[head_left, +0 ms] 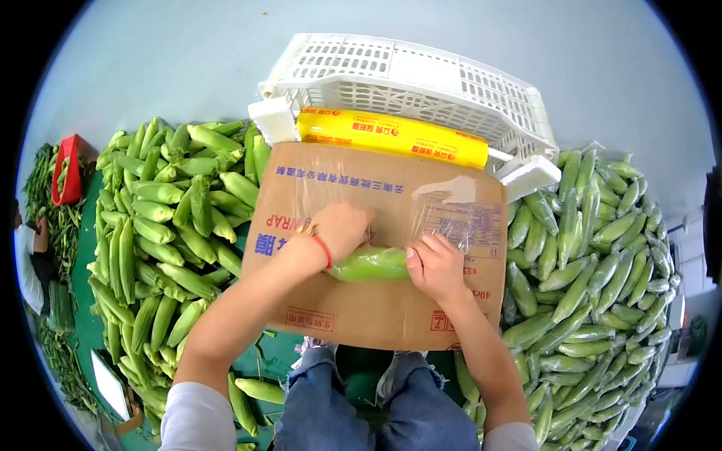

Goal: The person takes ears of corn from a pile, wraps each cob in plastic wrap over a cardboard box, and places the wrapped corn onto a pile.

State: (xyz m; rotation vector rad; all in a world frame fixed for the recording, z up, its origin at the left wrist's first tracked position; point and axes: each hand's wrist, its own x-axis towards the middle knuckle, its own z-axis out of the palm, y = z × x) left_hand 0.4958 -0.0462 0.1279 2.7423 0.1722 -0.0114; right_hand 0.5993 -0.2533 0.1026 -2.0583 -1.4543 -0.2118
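Observation:
A green ear of corn (372, 264) in its husk lies crosswise on a brown cardboard sheet (361, 316) over my lap. Clear cling film (447, 214) stretches across the cardboard and around the corn. My left hand (342, 231), with a red string at the wrist, is closed at the upper left of the corn; its fingers pinch the film, their tips partly hidden. At the corn's right end my right hand (438, 264) is closed, its thumb against the ear and its fingers curled over the film.
A yellow film roll (391, 137) sits on a rod before a white plastic crate (421, 68). Unwrapped corn (158, 233) is heaped at left, wrapped corn (594, 255) at right. Farther left are a red basket (68, 171) and another person (31, 259).

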